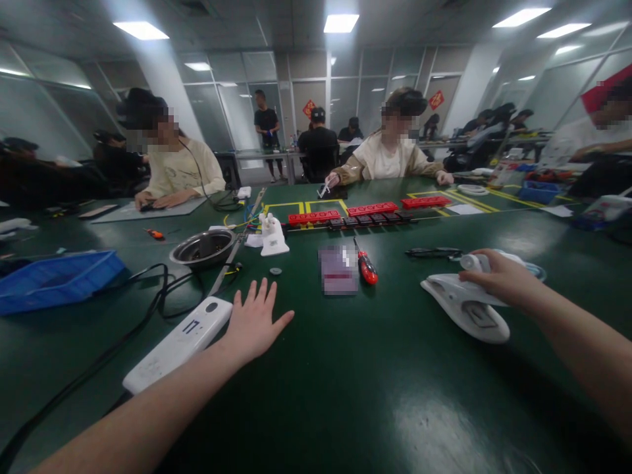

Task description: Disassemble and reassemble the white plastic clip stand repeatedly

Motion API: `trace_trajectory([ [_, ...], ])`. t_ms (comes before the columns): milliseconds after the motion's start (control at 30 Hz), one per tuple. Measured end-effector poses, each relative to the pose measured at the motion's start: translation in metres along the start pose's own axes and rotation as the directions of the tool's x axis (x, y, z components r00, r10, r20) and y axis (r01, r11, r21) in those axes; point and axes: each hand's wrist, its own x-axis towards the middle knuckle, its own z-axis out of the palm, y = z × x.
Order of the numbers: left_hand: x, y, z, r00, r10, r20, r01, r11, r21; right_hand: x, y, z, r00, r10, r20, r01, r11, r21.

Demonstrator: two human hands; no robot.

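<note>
My left hand [254, 319] lies palm down on the green tabletop with its fingers spread and nothing in it. Right beside it is a white power bank [178, 345] marked 17, partly behind my wrist. My right hand [503, 280] grips the upper part of a white plastic device with an oval base [467, 309]; its exact kind I cannot tell, and my fingers hide part of it. Between my hands lie a flat, blurred purplish packet [338, 271] and a red-and-black screwdriver [367, 265]. A small grey disc [275, 270] rests just beyond my left fingertips.
A steel bowl [190, 257], black cables [160, 296] and a blue tray [59, 280] are on the left. A white stand-like part [273, 237] and several red trays [372, 209] sit farther back. Two people work across the table. A black tool [434, 252] lies near my right hand.
</note>
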Motion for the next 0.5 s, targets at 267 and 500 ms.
trace_trajectory([
  [267,-0.0005,0.0020,-0.0014,0.996,0.040,-0.079,-0.035,0.997,0.062,0.0030,0.0012,0.0015,0.998,-0.027,-0.063,0.015,0.984,-0.180],
  [500,-0.0016,0.0043,-0.0031,0.993,0.069,-0.100,-0.062,0.995,0.078,-0.0020,-0.0044,-0.0009,0.988,-0.004,-0.152,-0.017,0.990,-0.137],
])
